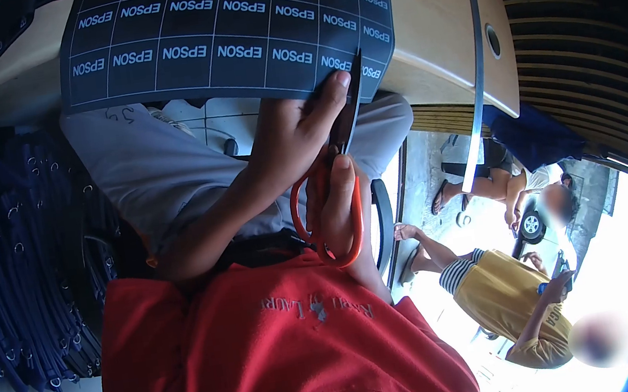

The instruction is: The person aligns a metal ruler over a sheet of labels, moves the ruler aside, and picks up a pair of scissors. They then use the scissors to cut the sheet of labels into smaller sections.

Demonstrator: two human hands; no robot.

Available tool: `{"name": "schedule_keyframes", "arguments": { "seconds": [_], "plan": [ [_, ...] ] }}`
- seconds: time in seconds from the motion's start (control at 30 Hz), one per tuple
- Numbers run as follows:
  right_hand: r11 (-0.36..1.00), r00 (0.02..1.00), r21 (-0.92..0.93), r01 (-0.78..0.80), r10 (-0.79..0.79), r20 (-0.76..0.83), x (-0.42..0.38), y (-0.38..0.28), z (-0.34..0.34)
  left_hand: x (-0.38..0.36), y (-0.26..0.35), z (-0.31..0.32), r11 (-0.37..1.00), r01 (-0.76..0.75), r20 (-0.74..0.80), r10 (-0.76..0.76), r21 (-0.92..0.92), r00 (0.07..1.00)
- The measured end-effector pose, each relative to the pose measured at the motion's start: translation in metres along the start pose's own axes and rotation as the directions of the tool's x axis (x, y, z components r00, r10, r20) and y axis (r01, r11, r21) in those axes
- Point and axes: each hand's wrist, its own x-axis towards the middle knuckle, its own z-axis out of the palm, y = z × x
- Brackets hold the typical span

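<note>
A dark sheet printed with a grid of white EPSON labels, upside down from here, spreads over the table edge and my lap. My left hand pinches its near edge, thumb on top and the other fingers hidden underneath. In my right hand is a pair of scissors with orange handles and dark blades. The blades point away from me and lie at the sheet's near right part, along the line between the last two label columns, close beside my left thumb.
The wooden table has a round hole and a pale strip across it. Many dark blue straps with metal rings hang at left. Two people sit at right, one in a yellow shirt, near a small wheel.
</note>
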Motion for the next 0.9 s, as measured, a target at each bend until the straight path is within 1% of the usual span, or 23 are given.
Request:
{"name": "schedule_keyframes", "arguments": {
  "seconds": [0.17, 0.27, 0.33, 0.5, 0.6, 0.67, 0.7, 0.77, 0.9],
  "plan": [
    [1.0, 1.0, -0.02, 0.021, -0.021, 0.004, -0.001, 0.003, 0.0, -0.001, 0.001, -0.001, 1.0, 0.003, -0.016, -0.003, -0.006, 1.0],
    [1.0, 1.0, 0.018, -0.009, 0.009, 0.002, -0.002, 0.009, 0.001, -0.001, 0.001, 0.0, 1.0, -0.016, -0.025, 0.016, 0.005, 1.0],
    [1.0, 1.0, 0.018, -0.007, 0.006, 0.003, -0.001, 0.011, 0.002, -0.002, 0.002, 0.0, 1.0, 0.012, -0.025, -0.012, 0.0, 1.0],
    [1.0, 1.0, 0.004, -0.003, 0.003, 0.0, -0.002, 0.009, 0.002, -0.002, 0.004, -0.002, 1.0, 0.007, -0.023, -0.007, 0.005, 1.0],
    [1.0, 1.0, -0.006, 0.025, -0.025, -0.01, -0.002, 0.007, 0.002, -0.002, 0.004, -0.002, 1.0, 0.001, -0.027, -0.001, 0.003, 1.0],
    [0.999, 0.999, -0.002, -0.036, 0.037, 0.025, -0.002, 0.003, 0.0, -0.002, 0.004, -0.001, 1.0, 0.007, -0.029, -0.007, -0.004, 1.0],
    [0.999, 0.999, -0.002, -0.036, 0.036, 0.025, -0.002, 0.003, 0.001, -0.002, 0.004, -0.002, 1.0, 0.008, -0.023, -0.008, 0.003, 1.0],
    [0.999, 0.999, -0.018, 0.035, -0.035, 0.008, -0.001, 0.005, 0.002, -0.002, 0.003, -0.003, 1.0, 0.009, -0.017, -0.009, 0.01, 1.0],
    [0.997, 0.998, -0.041, 0.067, -0.067, -0.007, -0.001, 0.013, 0.003, -0.002, 0.004, -0.003, 1.0, -0.005, -0.02, 0.005, -0.003, 1.0]
  ]
}}
